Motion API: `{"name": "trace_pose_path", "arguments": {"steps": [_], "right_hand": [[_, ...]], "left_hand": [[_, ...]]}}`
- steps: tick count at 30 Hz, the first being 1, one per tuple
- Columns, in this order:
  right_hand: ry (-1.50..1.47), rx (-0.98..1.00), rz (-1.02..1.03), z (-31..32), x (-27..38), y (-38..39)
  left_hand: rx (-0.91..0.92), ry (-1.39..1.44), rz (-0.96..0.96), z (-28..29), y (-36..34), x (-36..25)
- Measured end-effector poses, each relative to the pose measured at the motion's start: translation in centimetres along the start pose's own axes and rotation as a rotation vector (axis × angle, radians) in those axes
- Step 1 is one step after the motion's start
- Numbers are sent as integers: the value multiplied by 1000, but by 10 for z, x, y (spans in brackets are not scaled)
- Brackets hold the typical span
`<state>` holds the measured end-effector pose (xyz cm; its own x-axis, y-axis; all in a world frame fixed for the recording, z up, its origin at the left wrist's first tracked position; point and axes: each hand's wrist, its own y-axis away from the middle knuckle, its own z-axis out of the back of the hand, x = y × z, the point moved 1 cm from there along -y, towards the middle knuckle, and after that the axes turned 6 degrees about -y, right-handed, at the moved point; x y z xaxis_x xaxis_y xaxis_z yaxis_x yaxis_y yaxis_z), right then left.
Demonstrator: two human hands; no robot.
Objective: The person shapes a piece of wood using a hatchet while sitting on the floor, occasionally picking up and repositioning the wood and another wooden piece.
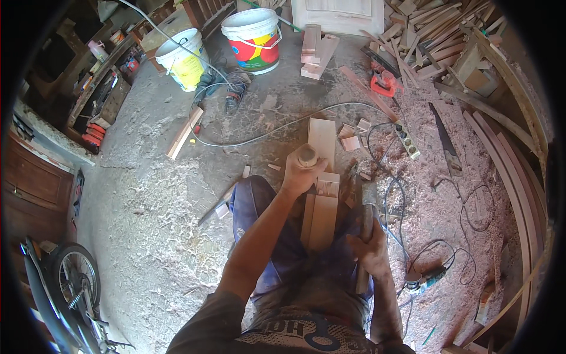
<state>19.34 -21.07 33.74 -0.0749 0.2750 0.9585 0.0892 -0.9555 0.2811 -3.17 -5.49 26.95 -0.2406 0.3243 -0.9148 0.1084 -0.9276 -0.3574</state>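
Note:
My left hand (pixel 298 177) is closed around an upright tool with a round wooden handle (pixel 306 156), seen from above, likely a chisel; its lower end is hidden. It rests at a long pale timber piece (pixel 318 221) lying lengthwise between my legs, which has a cut section near the hand. My right hand (pixel 371 253) grips the shaft of a hammer (pixel 369 196) with a grey, blocky head, held upright to the right of the timber. Small wood offcuts (pixel 351 141) lie beyond the timber's right side.
Two paint buckets (pixel 250 53), corded power tools (pixel 234 94), a power strip (pixel 407 141) and cables lie ahead. A handsaw (pixel 445 138), angle grinder (pixel 421 283), shavings and long planks (pixel 513 200) are right. A motorbike (pixel 68 283) stands lower left; a wood pile (pixel 424 41) is upper right.

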Motion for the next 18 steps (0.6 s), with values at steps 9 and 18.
{"name": "trace_pose_path", "arguments": {"steps": [9, 18], "right_hand": [[224, -15, 287, 15, 38, -11], [114, -285, 1030, 0, 177, -18]], "left_hand": [[3, -104, -45, -23, -1, -23], [-6, 30, 57, -20, 3, -14]]}}
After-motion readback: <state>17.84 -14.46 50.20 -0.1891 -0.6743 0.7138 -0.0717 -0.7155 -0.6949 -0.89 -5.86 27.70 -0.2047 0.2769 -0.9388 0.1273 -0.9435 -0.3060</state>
